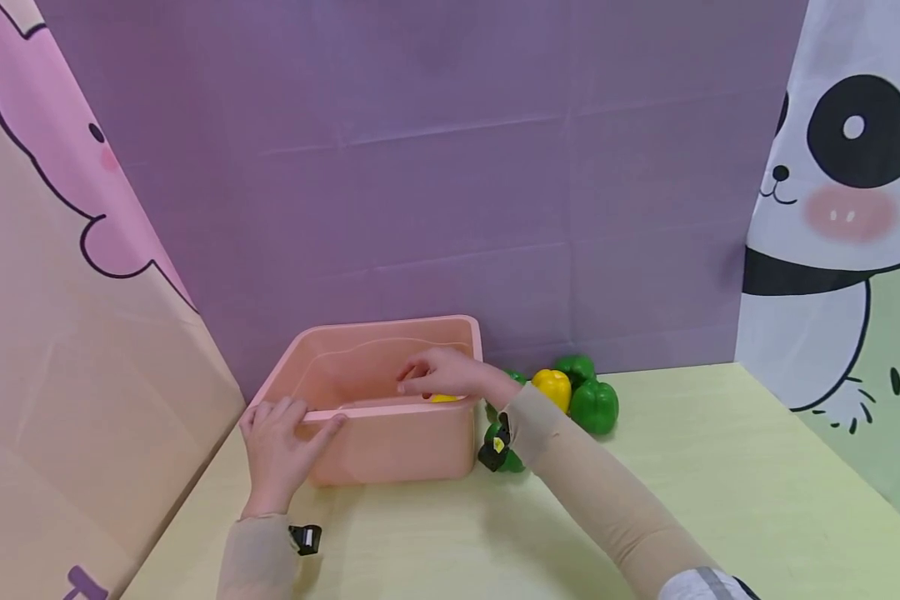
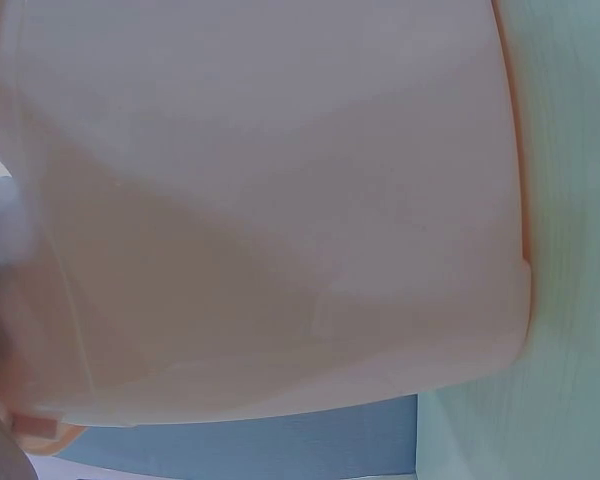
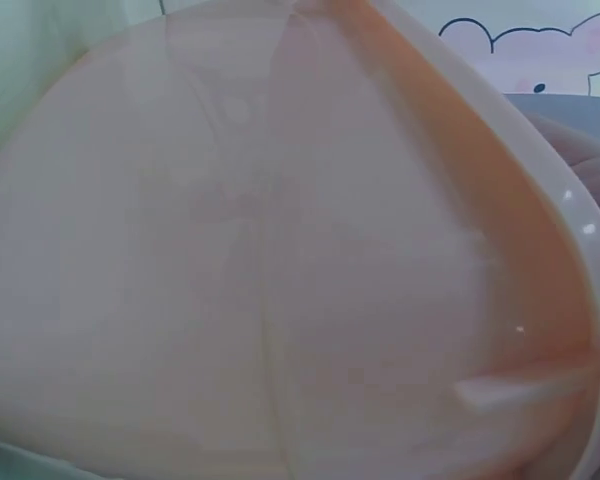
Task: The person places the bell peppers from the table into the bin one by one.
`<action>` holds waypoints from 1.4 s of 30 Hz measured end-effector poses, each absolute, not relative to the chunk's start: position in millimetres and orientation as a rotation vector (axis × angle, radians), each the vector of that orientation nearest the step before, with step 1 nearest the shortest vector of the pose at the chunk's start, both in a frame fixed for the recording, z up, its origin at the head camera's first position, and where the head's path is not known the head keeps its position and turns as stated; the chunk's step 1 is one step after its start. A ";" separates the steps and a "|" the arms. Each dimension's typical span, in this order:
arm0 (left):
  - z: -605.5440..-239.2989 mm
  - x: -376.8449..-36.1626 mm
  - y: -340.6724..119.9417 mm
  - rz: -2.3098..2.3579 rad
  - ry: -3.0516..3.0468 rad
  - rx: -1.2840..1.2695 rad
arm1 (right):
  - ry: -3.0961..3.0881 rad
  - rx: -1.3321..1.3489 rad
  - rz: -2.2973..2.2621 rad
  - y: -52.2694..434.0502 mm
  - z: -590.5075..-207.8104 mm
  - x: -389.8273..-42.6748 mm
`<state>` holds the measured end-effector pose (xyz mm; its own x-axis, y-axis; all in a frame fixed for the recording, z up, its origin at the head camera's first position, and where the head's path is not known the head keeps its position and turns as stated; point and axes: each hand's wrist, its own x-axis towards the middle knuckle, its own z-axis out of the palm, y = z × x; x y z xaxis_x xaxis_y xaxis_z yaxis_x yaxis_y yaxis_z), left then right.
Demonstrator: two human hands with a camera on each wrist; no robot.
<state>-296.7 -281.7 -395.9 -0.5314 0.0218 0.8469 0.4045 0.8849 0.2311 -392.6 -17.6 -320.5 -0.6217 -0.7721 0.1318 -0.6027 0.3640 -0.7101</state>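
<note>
A pink tub is being seen at lower centre of the head view, standing on a pale yellow table against a purple backdrop. A yellow pepper is being held low inside the tub, at its right side, mostly hidden by the near rim. It is being covered from above by the right hand, whose fingers are being curled down over it; a grip is likely, though the contact itself is being hidden by the rim. The tub's near left corner is being steadied by the left hand, with fingers laid nearly straight along the rim and the thumb against the front wall. Both forearms are being covered by beige sleeves.

Just right of the tub, a second yellow pepper is being flanked by green peppers, all touching or nearly so. Another green pepper is being partly hidden behind the right wrist, at the tub's lower right corner.

In the left wrist view the frame is being filled by the tub's outer wall. In the right wrist view only the tub's inner wall and rim are being shown; neither hand is being seen there.

Cartoon panels are being seen at the left and right edges of the head view.
</note>
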 end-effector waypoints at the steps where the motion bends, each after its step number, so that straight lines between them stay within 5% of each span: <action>1: -395.8 -296.8 -281.7 -0.503 -2.090 -0.306 | 2.387 -1.227 -1.134 -16.0 -319.7 -391.6; 26: -396.8 -298.6 -283.2 -0.489 -2.105 -0.305 | 2.139 -1.222 -1.490 79.3 -305.4 -386.7; 42: -397.9 -300.0 -284.1 -0.495 -2.100 -0.307 | 2.394 -1.060 -1.443 152.0 -348.6 -385.3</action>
<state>-300.0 -284.1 -397.9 -0.5408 0.0271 0.8407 0.3995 0.8878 0.2284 -385.3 152.0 -348.6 -0.7384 -0.6377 0.2194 -0.4919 0.2867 -0.8221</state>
